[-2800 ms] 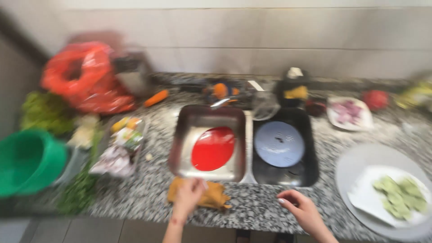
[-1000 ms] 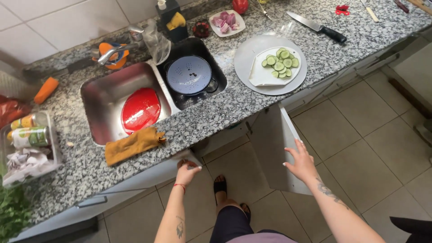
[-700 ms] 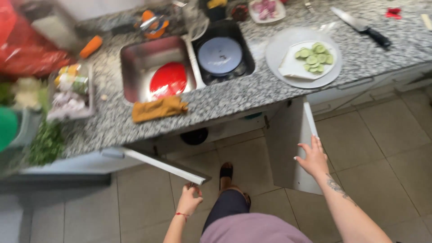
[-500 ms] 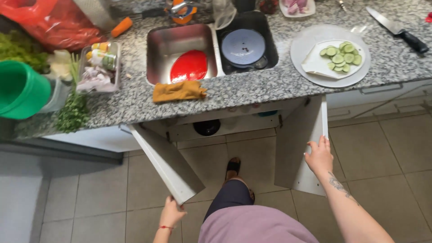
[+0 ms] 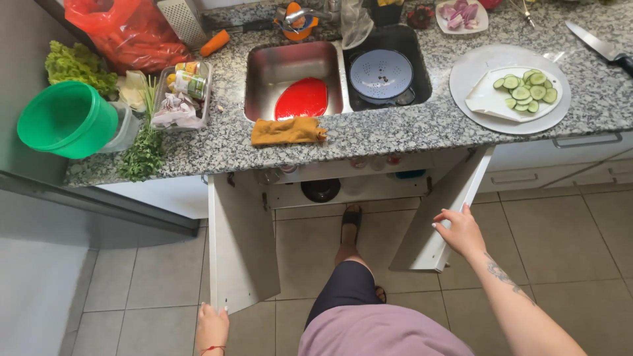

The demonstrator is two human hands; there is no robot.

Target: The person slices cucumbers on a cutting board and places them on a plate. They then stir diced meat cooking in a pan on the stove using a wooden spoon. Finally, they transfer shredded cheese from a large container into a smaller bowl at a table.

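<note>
Right now I see both cabinet doors under the sink [image 5: 293, 72] swung wide. The left door [image 5: 241, 244] stands with its long axis upright, free edge pointing toward six o'clock; the right door [image 5: 442, 217] leans out toward four o'clock. My left hand [image 5: 212, 326], low at seven o'clock, has fingers curled over the left door's bottom corner. My right hand [image 5: 460, 232], forearm stretched in from five o'clock, rests loosely spread fingers on the right door's outer edge, pinching nothing.

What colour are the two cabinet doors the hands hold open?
White cabinet doors, clearest in the head view.
</note>
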